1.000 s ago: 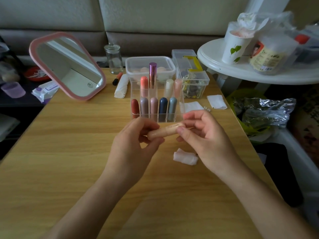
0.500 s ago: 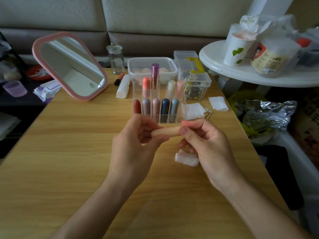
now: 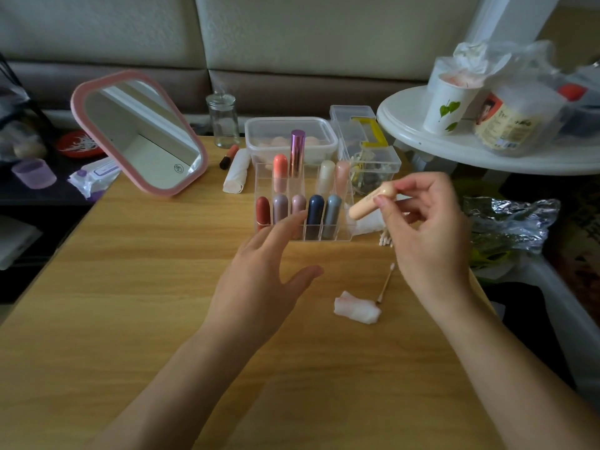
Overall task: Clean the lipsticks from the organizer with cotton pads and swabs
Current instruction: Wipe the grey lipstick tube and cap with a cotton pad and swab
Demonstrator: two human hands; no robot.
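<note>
Left hand (image 3: 259,280) has let go, fingers spread toward the organizer (image 3: 311,172) near the table's (image 3: 146,287) far edge. Right hand (image 3: 428,235) alone pinches the peach lipstick (image 3: 370,203) beside it. Swab (image 3: 385,284) and stained cotton pad (image 3: 356,307) lie dropped: this lipstick seems cleaned.

The left hand (image 3: 263,280) hovers palm down, empty, with fingers straight and spread and the thumb out to the side. The right hand (image 3: 428,235) is raised beside it, fingers curled, thumb and fingertips pinching a peach lipstick (image 3: 368,203); both forearms reach forward
</note>
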